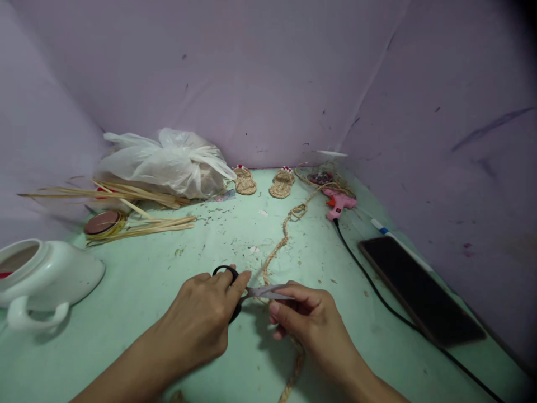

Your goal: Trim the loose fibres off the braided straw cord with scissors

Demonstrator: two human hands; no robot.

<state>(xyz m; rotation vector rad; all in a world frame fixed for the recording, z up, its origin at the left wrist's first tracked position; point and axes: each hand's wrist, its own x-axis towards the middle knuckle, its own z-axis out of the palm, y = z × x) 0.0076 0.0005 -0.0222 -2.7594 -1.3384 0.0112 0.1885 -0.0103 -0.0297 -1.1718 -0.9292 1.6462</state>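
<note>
Black-handled scissors point(263, 291) lie across the middle of the view, blades pointing right. My left hand point(205, 308) is closed round their handles. At the blade end, my right hand point(308, 313) pinches with thumb and fingers at a braided straw-coloured cord point(274, 256). The cord runs from the back right, passes behind the blades and comes out below my right hand toward the front edge. How far the blades are parted at the cord is hard to make out. Two small woven slippers point(282, 183) with red and white trim sit at the back.
A tied white plastic bag point(168, 159) and dry fibre strips point(146, 226) lie back left, near a round lidded tin point(103, 223). A white mug point(75, 271) rests on its side. To the right are a pink glue gun point(339, 202), its black cable point(369, 280) and a dark phone point(419, 288).
</note>
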